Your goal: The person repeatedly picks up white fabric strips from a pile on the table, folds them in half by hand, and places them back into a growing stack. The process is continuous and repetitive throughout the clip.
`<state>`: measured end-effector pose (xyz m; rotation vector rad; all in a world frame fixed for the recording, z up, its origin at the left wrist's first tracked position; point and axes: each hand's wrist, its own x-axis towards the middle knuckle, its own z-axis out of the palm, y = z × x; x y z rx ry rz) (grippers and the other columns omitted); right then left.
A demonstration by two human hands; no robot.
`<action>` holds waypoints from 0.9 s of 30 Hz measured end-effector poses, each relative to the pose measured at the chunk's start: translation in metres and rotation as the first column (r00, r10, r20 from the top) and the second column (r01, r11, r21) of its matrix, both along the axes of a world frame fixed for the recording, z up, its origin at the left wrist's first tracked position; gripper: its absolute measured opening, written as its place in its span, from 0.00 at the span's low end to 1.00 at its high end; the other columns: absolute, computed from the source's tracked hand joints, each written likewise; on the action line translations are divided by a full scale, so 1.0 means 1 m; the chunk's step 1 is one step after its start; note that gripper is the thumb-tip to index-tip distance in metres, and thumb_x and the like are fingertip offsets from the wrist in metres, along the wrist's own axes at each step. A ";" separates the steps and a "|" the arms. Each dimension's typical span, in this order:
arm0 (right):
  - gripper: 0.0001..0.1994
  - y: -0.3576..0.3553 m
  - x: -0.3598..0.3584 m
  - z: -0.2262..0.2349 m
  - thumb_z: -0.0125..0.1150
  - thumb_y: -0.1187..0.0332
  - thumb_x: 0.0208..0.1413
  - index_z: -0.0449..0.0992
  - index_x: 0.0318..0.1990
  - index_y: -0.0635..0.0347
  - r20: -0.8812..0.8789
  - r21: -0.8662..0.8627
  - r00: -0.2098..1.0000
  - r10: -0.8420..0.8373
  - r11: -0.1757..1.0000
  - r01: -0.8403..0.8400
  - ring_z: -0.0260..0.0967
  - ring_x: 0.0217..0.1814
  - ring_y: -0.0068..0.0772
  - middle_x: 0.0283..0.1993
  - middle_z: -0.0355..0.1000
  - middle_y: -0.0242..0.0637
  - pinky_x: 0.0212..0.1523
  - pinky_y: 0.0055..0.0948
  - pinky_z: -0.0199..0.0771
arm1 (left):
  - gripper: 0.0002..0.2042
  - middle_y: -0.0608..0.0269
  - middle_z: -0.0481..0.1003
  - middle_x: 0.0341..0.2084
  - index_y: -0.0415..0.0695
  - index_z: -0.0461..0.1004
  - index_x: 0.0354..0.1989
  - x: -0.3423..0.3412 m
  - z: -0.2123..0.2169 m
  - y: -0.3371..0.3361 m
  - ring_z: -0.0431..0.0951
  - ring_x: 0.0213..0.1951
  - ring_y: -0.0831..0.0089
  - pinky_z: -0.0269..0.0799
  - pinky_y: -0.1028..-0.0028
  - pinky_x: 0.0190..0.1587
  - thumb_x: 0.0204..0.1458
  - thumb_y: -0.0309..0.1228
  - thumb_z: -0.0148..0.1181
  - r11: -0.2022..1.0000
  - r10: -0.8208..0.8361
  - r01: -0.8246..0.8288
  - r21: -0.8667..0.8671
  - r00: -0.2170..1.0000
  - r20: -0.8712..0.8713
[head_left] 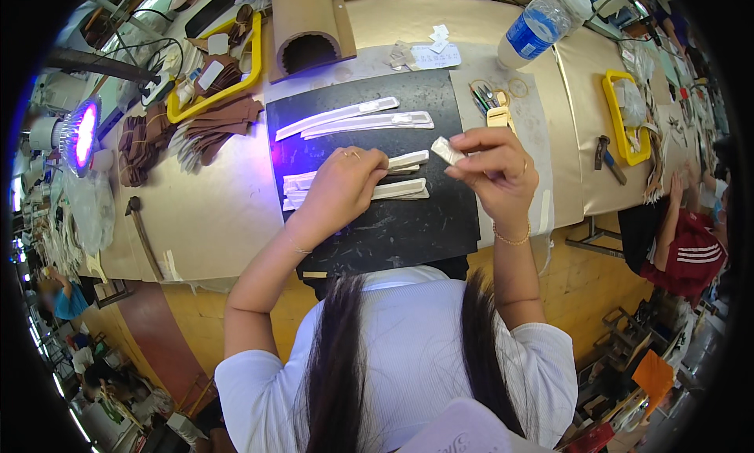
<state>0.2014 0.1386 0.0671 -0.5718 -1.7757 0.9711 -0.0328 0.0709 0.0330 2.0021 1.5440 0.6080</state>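
My right hand [503, 170] is raised over the right side of a black mat [369, 237], pinching a small pale rectangular block [446, 150] between thumb and fingers. To the left, my left hand [342, 188] is closed over a group of narrow white strips [400, 190], fingertips pressed together beside one of them. Whether a strip is between those fingertips is hidden. Two more slightly curved white strips [367, 124] lie farther up the mat, each with a small pale patch near its right end.
Brown strap-like pieces [212, 131] lie left, by a yellow tray [258, 56]. A lit lamp [82, 135] and a hammer [144, 237] are nearer. Beyond the mat are a cardboard tube [306, 17] and a bottle [534, 33]. Another hammer [609, 161] lies right, near a person in red [691, 245].
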 end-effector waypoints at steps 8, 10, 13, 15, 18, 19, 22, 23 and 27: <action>0.12 -0.013 0.000 0.005 0.76 0.81 0.41 0.82 0.34 0.57 0.016 0.174 0.996 -0.088 0.981 0.084 0.78 0.41 0.31 0.43 0.75 0.38 0.39 0.24 0.81 | 0.05 0.66 0.77 0.29 0.41 0.73 0.38 -0.026 0.022 0.008 0.79 0.35 0.72 0.75 0.74 0.38 0.61 0.29 0.60 0.957 0.177 -0.020 -0.289 0.831 0.527; 0.13 -0.014 0.004 0.004 0.76 0.81 0.42 0.81 0.35 0.57 0.047 0.192 0.993 -0.112 0.976 0.101 0.77 0.41 0.31 0.43 0.75 0.38 0.38 0.24 0.81 | 0.05 0.69 0.75 0.26 0.42 0.73 0.38 -0.035 0.032 0.009 0.76 0.29 0.80 0.73 0.80 0.31 0.61 0.29 0.61 0.883 0.334 -0.047 -0.467 0.763 0.554; 0.13 -0.014 0.008 0.001 0.76 0.81 0.42 0.80 0.35 0.58 0.054 0.175 0.990 -0.128 0.977 0.117 0.77 0.39 0.30 0.41 0.76 0.38 0.36 0.24 0.80 | 0.08 0.71 0.73 0.25 0.41 0.75 0.37 -0.048 0.056 0.018 0.68 0.19 0.87 0.65 0.83 0.23 0.58 0.32 0.64 0.894 0.355 -0.204 -0.398 0.865 0.354; 0.13 -0.015 0.009 -0.001 0.75 0.82 0.42 0.80 0.35 0.58 0.058 0.147 0.990 -0.131 0.982 0.121 0.77 0.39 0.30 0.40 0.76 0.37 0.36 0.24 0.80 | 0.08 0.72 0.73 0.25 0.41 0.75 0.37 -0.055 0.057 0.029 0.68 0.20 0.87 0.64 0.83 0.23 0.58 0.33 0.65 0.928 0.275 -0.169 -0.333 0.912 0.304; 0.12 -0.017 0.007 -0.002 0.75 0.82 0.43 0.79 0.34 0.59 0.060 0.119 0.989 -0.135 0.985 0.127 0.77 0.38 0.30 0.39 0.76 0.37 0.36 0.23 0.80 | 0.11 0.66 0.77 0.30 0.39 0.77 0.40 -0.058 0.048 0.052 0.75 0.28 0.79 0.68 0.77 0.31 0.57 0.34 0.65 0.980 0.137 -0.102 -0.173 0.969 0.208; 0.12 -0.018 0.006 -0.002 0.74 0.82 0.43 0.79 0.34 0.59 0.059 0.113 0.989 -0.136 0.985 0.129 0.77 0.38 0.30 0.39 0.76 0.37 0.36 0.23 0.80 | 0.11 0.65 0.78 0.31 0.39 0.77 0.41 -0.059 0.028 0.060 0.76 0.31 0.76 0.70 0.75 0.34 0.57 0.35 0.65 0.994 0.094 -0.085 -0.064 0.983 0.160; 0.12 -0.023 0.005 -0.001 0.74 0.83 0.44 0.79 0.34 0.59 0.085 0.087 0.986 -0.141 0.987 0.133 0.77 0.39 0.31 0.41 0.75 0.38 0.36 0.23 0.79 | 0.13 0.59 0.80 0.37 0.38 0.79 0.43 -0.041 0.012 0.069 0.78 0.40 0.69 0.72 0.70 0.46 0.57 0.36 0.65 0.977 0.054 -0.051 0.207 0.999 -0.008; 0.12 -0.024 0.005 -0.001 0.74 0.83 0.43 0.79 0.35 0.58 0.098 0.103 0.986 -0.134 0.987 0.124 0.76 0.40 0.31 0.41 0.75 0.37 0.37 0.24 0.79 | 0.13 0.60 0.80 0.37 0.38 0.79 0.43 -0.031 0.021 0.061 0.78 0.40 0.70 0.72 0.70 0.46 0.57 0.36 0.65 0.994 0.056 -0.065 0.089 0.993 0.100; 0.14 -0.029 -0.003 -0.006 0.75 0.82 0.41 0.80 0.36 0.57 0.125 0.216 0.986 -0.106 0.973 0.077 0.75 0.41 0.33 0.42 0.74 0.36 0.39 0.27 0.78 | 0.11 0.63 0.81 0.37 0.36 0.80 0.42 -0.005 0.045 0.013 0.80 0.42 0.75 0.75 0.73 0.47 0.59 0.32 0.63 0.902 0.226 0.108 -0.419 0.707 0.670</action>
